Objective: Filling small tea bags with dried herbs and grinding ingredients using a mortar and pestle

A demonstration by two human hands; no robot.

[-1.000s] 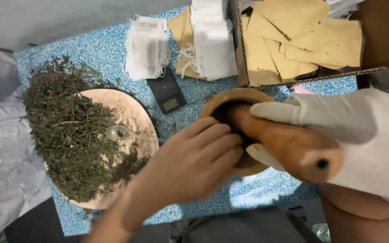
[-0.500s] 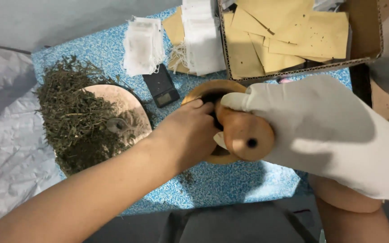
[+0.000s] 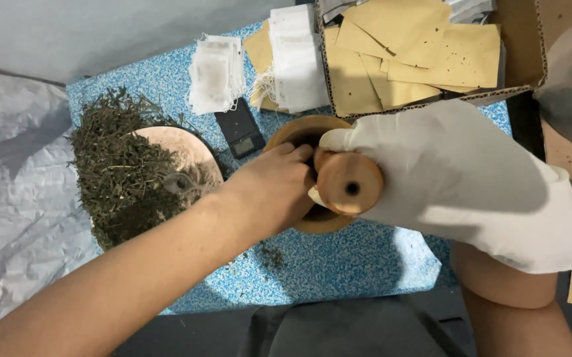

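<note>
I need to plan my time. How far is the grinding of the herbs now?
Done: cannot tell, since the hands hide the inside of the wooden mortar. In hand: the gloved right hand grips the wooden pestle in the mortar, and the bare left hand steadies it. Left: a large heap of dried herbs remains on the plate.

A blue-and-white speckled foam mat (image 3: 339, 264) covers the bench. On it lie a round pale wooden board (image 3: 186, 149) heaped with dried green herbs (image 3: 117, 172), a small black pocket scale (image 3: 241, 132), two stacks of white filter bags (image 3: 216, 73), a wooden mortar (image 3: 299, 132), and an open cardboard box (image 3: 530, 46) of tan paper envelopes (image 3: 418, 46). Crumpled grey sheeting (image 3: 14, 198), perhaps plastic, lies to the left.
</note>
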